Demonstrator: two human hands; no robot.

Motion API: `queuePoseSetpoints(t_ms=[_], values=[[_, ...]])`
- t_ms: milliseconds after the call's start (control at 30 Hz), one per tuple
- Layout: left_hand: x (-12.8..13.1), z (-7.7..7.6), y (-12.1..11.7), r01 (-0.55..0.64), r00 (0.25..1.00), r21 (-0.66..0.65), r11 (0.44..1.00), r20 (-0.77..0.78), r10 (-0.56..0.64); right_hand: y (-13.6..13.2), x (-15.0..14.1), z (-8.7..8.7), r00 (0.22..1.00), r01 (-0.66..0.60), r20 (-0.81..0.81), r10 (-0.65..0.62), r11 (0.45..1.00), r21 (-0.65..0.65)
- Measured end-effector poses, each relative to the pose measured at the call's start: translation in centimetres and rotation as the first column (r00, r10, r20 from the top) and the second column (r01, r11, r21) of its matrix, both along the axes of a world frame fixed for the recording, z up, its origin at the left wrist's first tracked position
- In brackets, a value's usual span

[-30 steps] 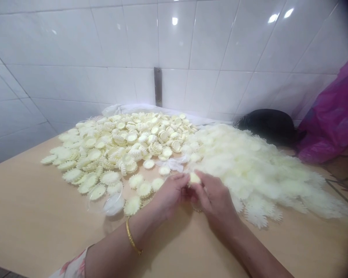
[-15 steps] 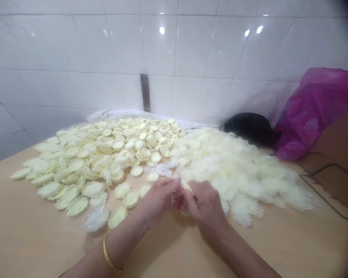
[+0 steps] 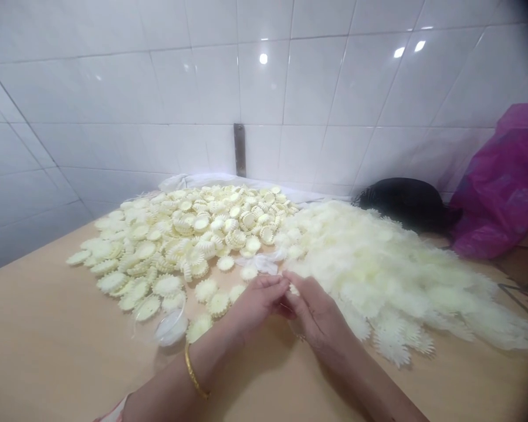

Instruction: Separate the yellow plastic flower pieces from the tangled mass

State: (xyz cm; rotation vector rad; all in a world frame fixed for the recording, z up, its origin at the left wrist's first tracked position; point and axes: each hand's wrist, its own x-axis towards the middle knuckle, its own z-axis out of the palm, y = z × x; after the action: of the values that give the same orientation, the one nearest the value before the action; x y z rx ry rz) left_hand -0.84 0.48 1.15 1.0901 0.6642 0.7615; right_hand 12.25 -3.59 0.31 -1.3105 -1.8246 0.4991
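Note:
My left hand (image 3: pixel 259 302) and my right hand (image 3: pixel 319 308) meet over the front of the table, fingertips pinched together. Between the right thumb and fingers shows the rim of a small pale yellow scalloped disc (image 3: pixel 293 289), mostly hidden by the fingers. The left thumb and fingers are closed against it; what they grip is too small to make out. Just left of the hands lie several loose scalloped discs (image 3: pixel 219 304). Behind them rises a large heap of such discs (image 3: pixel 202 224). To the right spreads a pile of thin, sheer flower-shaped pieces (image 3: pixel 369 258).
A spool of clear thread (image 3: pixel 171 327) lies on the wooden table (image 3: pixel 48 340) by my left forearm. White plastic (image 3: pixel 264 264) pokes out between the piles. At the back right are a black rounded object (image 3: pixel 402 202) and a magenta plastic bag (image 3: pixel 501 181), before a tiled wall (image 3: pixel 312 82).
The view swung right, then back left. My hands stay together; the disc, plainly visible a second ago, is now turned and mostly covered by my fingers.

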Motion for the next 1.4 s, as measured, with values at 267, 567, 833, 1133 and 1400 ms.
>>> queuePoseSetpoints(t_ms=[267, 567, 833, 1133, 1400], values=[[-0.8, -0.4, 1.1, 0.092, 0.633, 0.872, 0.482, -0.425, 0.648, 0.2, 1.7, 0.7, 0.911, 0.397, -0.160, -0.380, 0.914, 0.088], [-0.6, -2.0, 3.4, 0.452, 0.340, 0.745, 0.491, -0.653, 0.677, -0.1, 1.6, 0.9, 0.928, 0.308, -0.223, -0.299, 0.951, 0.003], [-0.8, -1.3, 2.9, 0.297, 0.428, 0.841, 0.452, -0.541, 0.725, 0.2, 1.7, 0.9, 0.905, 0.327, -0.249, -0.345, 0.938, -0.112], [0.5, 0.3, -1.4, -0.131, 0.905, 0.518, 0.846, -0.286, 0.315, -0.2, 1.3, 1.5, 0.939, 0.341, -0.041, -0.341, 0.940, 0.007], [0.8, 0.0, -1.4, -0.057, 0.998, 0.014, 0.998, -0.035, 0.057, -0.1, 0.3, 0.3, 0.986, 0.162, 0.041, -0.163, 0.987, 0.010]])
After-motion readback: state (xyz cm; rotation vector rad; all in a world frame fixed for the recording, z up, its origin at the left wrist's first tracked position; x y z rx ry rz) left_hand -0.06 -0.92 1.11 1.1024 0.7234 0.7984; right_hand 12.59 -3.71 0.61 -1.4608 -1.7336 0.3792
